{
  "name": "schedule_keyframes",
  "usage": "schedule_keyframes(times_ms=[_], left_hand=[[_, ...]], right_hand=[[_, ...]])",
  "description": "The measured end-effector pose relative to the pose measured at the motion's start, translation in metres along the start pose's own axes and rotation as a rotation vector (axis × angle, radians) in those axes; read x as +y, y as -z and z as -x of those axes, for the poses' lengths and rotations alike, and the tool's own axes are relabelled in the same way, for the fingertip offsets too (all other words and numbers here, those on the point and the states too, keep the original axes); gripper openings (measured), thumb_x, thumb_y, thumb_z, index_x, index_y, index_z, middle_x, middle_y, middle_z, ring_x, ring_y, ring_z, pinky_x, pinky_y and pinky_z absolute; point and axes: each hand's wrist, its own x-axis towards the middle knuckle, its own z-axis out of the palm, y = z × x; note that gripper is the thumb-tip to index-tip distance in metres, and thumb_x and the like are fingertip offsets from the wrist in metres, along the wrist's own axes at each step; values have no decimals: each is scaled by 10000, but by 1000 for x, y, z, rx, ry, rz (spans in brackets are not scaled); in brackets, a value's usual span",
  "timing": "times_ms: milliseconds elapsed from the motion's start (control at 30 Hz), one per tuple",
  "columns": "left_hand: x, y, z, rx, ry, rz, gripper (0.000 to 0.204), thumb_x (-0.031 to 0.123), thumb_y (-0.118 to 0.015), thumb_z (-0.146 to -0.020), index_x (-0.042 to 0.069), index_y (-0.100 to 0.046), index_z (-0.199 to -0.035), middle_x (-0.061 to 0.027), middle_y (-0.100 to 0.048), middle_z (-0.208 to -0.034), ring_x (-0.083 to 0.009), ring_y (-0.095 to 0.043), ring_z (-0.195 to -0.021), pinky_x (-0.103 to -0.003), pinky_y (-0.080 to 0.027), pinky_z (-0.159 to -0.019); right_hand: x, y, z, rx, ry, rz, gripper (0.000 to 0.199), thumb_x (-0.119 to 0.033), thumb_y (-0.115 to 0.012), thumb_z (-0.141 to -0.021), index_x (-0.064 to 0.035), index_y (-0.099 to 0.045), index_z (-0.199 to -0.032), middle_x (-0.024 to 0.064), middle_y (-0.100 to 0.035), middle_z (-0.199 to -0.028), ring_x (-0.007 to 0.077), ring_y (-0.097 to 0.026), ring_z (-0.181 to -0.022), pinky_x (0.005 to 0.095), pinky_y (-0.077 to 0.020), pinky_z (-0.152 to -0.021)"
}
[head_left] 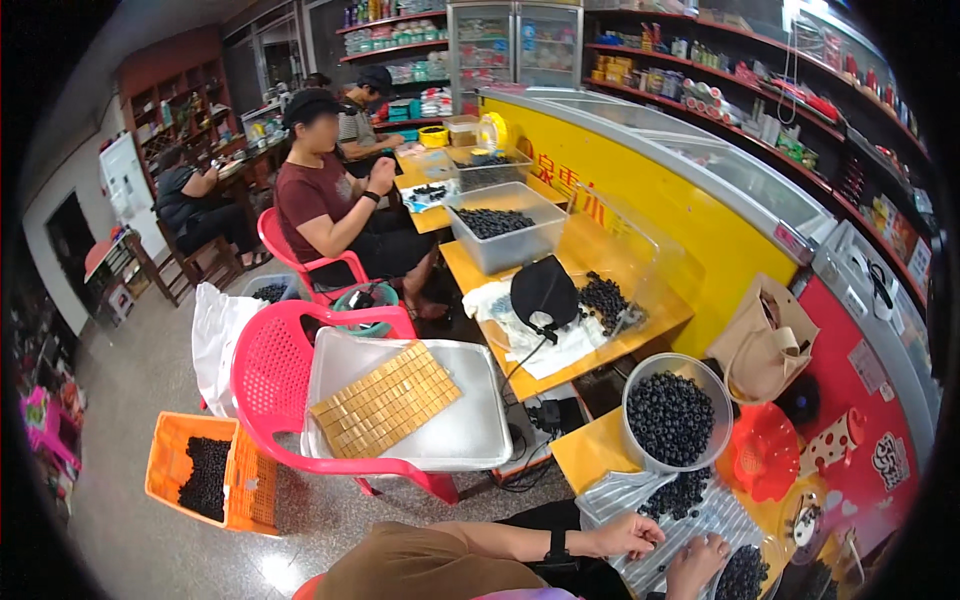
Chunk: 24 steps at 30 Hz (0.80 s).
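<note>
Sorting dark berries on the counter [590, 452].
Both hands, the left hand [628, 535] and the right hand [697, 562], lie open-fingered and empty on a ridged tray [725, 512] beside scattered berries [680, 492]; a bucket [676, 412] stands behind.

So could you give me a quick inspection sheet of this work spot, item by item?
Surface: yellow table, mostly covered by a grooved clear sorting tray.
Job's things: small dark round berries spread on the tray; clear tub full of them behind it; another heap in a clear bowl at the right hand.
Clutter: red plastic basket, beige tote bag.
Hands: left hand and right hand both rest on the tray among berries, fingers curled.
Cables: black cords trail on the floor under the tables.
Surroundings: pink chair bearing a white tray of tan blocks, orange crate, other people seated at tables, shop shelves.
</note>
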Motion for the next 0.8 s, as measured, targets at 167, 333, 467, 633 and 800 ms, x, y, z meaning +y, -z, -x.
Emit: schedule_keyframes(times_ms=[167,333,467,633,800], left_hand=[[7,-3,3,-35,108,25,224,8,-590,-862,-6,-612,-1085,-4,-609,-790,-45,-553,-598,-192,-443,-525],[27,3,3,-17,94,67,250,74,-628,-854,35,-638,-1101,-17,-665,-811,-70,-608,-661,-214,-494,-599],[70,-2,13,116,122,85,232,-55,-609,-816,5,-649,-1036,-49,-669,-842,-88,-621,-686,-202,-490,-599],[74,-13,13,-94,22,231,184,-69,-656,-804,-31,-646,-983,-70,-638,-910,-115,-643,-717,-187,-489,-583],[70,-25,15,-171,90,218,177,-46,-686,-792,-42,-643,-964,-79,-623,-905,-129,-650,-733,-201,-498,-585]], right_hand=[[-3,12,16,-16,-79,-124,227,-223,-613,-819,-17,-646,-910,172,-580,-1023,377,-513,-972,526,-329,-985],[5,-46,21,183,-12,-111,80,-42,-590,-612,-32,-558,-684,179,-537,-775,372,-529,-794,479,-390,-681],[-5,-3,1,285,-99,-498,73,-21,-606,-740,-19,-537,-764,151,-551,-746,342,-556,-730,425,-422,-643],[-16,42,25,202,-348,-1227,47,29,-652,-775,7,-613,-789,92,-628,-735,159,-623,-664,262,-478,-606],[-32,44,51,210,-391,-1380,57,24,-665,-782,17,-612,-802,43,-602,-739,97,-578,-677,236,-465,-628]])
